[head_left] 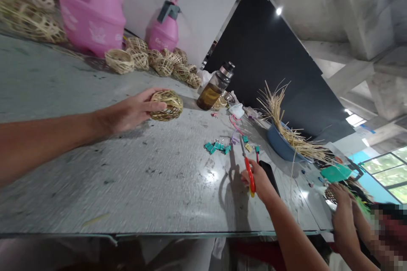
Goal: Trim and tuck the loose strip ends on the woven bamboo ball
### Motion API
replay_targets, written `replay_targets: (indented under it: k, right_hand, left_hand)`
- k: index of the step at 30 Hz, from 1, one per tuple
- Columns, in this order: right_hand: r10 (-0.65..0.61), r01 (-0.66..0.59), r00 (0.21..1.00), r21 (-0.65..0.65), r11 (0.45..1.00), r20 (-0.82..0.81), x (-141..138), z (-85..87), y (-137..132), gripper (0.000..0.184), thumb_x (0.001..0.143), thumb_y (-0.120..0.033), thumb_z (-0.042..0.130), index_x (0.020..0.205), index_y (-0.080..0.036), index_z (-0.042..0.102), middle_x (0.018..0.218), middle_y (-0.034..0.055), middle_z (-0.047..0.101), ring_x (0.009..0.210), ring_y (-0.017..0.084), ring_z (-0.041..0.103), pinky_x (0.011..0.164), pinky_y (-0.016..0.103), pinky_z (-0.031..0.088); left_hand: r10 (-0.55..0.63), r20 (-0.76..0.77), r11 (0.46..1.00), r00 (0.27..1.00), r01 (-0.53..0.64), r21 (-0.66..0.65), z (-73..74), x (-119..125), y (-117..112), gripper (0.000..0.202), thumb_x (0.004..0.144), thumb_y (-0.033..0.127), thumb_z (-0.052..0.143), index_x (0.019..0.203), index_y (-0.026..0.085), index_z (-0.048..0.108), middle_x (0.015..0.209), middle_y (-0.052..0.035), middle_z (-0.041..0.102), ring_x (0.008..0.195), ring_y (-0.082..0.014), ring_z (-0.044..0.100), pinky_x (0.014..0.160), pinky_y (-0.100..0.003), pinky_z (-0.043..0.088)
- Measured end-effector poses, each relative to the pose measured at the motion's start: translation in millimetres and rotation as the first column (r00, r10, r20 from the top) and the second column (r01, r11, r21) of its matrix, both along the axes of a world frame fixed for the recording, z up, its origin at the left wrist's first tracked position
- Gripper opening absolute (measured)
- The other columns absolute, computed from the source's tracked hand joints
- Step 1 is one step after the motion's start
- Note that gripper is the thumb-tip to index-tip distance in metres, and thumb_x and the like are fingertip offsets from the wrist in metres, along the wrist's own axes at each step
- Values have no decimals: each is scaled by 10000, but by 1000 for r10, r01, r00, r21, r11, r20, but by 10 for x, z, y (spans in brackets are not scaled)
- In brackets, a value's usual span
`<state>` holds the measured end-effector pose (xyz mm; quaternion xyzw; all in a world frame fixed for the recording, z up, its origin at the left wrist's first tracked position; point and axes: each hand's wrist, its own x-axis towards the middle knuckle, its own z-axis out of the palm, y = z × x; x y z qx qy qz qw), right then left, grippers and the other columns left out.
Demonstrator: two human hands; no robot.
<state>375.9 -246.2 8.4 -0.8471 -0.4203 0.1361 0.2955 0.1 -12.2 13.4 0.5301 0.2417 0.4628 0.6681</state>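
My left hand [130, 112] reaches in from the left with its fingers curled round a small woven bamboo ball [168, 106], just above the grey table. On the right, my right hand [259, 180] grips a pair of scissors [249, 173] with red and yellow handles. The scissor blades point away from me, beside several green binder clips [218, 147] and a yellow clip [248, 147]. A black phone [269, 175] lies partly hidden behind my right hand.
A bottle of brown liquid [212, 93] stands mid-table. Small woven baskets [163, 67] and pink spray bottles [92, 12] line the back. A blue basin [281, 146] holds bamboo strips. At right, a co-worker's hands [343, 207] touch a woven piece.
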Motion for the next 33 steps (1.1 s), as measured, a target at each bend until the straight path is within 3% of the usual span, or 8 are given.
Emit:
replay_targets:
  k: [6,9,11,15,18,21,28,33]
  right_hand:
    - [27,-18,975,-42,999,221,-77,217,-60,615,690,-52,623,1273,-199,753,1110,97,820,1016,249,790,957,329,606]
    - [-51,34,974,78,996,222,-101,270,-79,585,735,-124,630,1312,-199,694,1092,89,787,994,251,761,963,357,603]
    - [-26,13,996,157,988,80,-167,270,-100,515,812,-271,670,1323,-214,642,963,37,729,895,242,723,874,361,605]
    - [289,-222,907,234,946,-305,-544,296,-152,615,848,-599,794,1291,-245,559,851,-37,593,798,197,613,767,323,544]
    - [509,-485,770,167,859,-383,-965,384,-181,568,929,-644,796,1264,-261,543,850,-53,533,757,155,505,725,286,476]
    - [609,-646,682,57,761,-404,-1306,461,-165,529,973,-625,799,1260,-272,529,864,-54,528,762,143,474,721,270,453]
    - [568,-644,676,-3,765,-469,-1565,410,71,544,982,-729,791,1172,-260,594,742,-77,508,587,93,488,537,198,447]
    - [439,-573,671,-42,818,-598,-1649,415,238,598,943,-769,829,1129,-249,601,726,-84,545,504,73,528,439,163,474]
  left_hand:
    - [16,-52,1000,999,-15,16,-124,10,87,768,701,419,1012,1381,242,702,1163,-85,829,1231,-314,756,980,-348,626]
    - [56,-53,998,997,-54,31,-117,24,76,751,685,501,959,1358,272,717,1186,-73,824,1275,-342,758,996,-402,634]
    - [72,-65,997,995,-71,22,-60,29,35,753,659,504,958,1333,270,718,1174,-71,823,1268,-348,762,1016,-426,640]
    - [100,-103,995,990,-98,23,41,27,-23,755,619,488,988,1277,227,724,1106,-83,812,1173,-333,771,981,-401,664]
    - [89,-77,995,993,-86,42,19,26,13,771,637,508,1002,1305,233,732,1120,-84,815,1120,-313,771,947,-382,667]
    - [64,-44,996,997,-61,70,-45,24,66,830,663,538,1013,1375,224,724,1166,-106,824,1118,-313,772,939,-379,665]
    - [13,-117,992,993,3,130,-155,7,72,945,813,495,933,1641,216,573,1401,-154,781,1189,-311,780,963,-382,653]
    - [-2,-163,974,987,39,222,-194,17,75,874,822,441,929,1609,259,597,1449,-149,761,1267,-321,764,996,-385,644]
